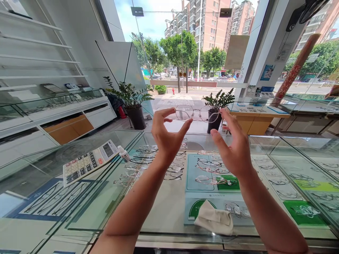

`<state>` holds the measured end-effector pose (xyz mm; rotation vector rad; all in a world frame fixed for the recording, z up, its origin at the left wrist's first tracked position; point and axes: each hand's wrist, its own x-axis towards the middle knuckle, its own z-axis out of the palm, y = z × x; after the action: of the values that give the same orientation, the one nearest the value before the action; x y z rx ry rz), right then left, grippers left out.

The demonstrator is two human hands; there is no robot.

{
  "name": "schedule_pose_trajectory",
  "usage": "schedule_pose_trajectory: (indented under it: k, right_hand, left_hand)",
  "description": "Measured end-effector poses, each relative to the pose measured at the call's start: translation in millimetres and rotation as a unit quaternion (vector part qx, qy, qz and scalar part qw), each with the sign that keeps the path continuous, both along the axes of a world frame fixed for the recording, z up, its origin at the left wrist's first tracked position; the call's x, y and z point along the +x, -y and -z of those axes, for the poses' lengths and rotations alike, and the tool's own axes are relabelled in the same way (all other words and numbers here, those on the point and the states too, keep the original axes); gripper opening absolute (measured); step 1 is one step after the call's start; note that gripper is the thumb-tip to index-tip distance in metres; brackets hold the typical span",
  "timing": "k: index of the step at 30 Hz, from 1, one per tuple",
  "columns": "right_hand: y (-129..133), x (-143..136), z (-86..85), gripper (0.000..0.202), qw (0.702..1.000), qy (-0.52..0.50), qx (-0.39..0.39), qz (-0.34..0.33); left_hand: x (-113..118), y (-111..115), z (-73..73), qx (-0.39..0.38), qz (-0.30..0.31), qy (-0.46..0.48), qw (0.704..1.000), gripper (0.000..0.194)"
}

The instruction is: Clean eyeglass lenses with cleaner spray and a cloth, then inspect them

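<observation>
Eyeglasses (196, 110), thin wire frame, round clear lenses, held up in midair, higher than glass-topped display counter (156, 210). Bare left hand (169, 133) gripping left rim, bare right hand (235, 144) gripping right rim; well apart, glasses between. On glass: crumpled beige cloth (214, 218), white rectangular calculator (90, 163), small white plastic bottle (123, 154) just beside calculator. Under glass: rows of wire frames (174, 169).

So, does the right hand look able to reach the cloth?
Probably yes: nothing covers the cloth on the counter. However, the right hand seems to hold the glasses, so it would first need to let go.
</observation>
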<state>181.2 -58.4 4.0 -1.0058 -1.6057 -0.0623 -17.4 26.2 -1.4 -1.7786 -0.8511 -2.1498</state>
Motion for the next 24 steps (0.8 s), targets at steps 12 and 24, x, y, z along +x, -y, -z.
schedule_pose_trajectory:
  k: [12,24]
  right_hand:
    - [-8.4,13.7,-4.6,0.043,0.984,-0.152,-0.054,-0.079]
    - [-5.6,6.3,-3.5,0.026,0.986,-0.159,0.043,-0.037]
  left_hand:
    - [1.8,7.4,-0.2,0.010,0.012,-0.021,1.000,0.055]
    - [3.6,-6.8,6.2,0.069,0.032,-0.014,0.997,0.058]
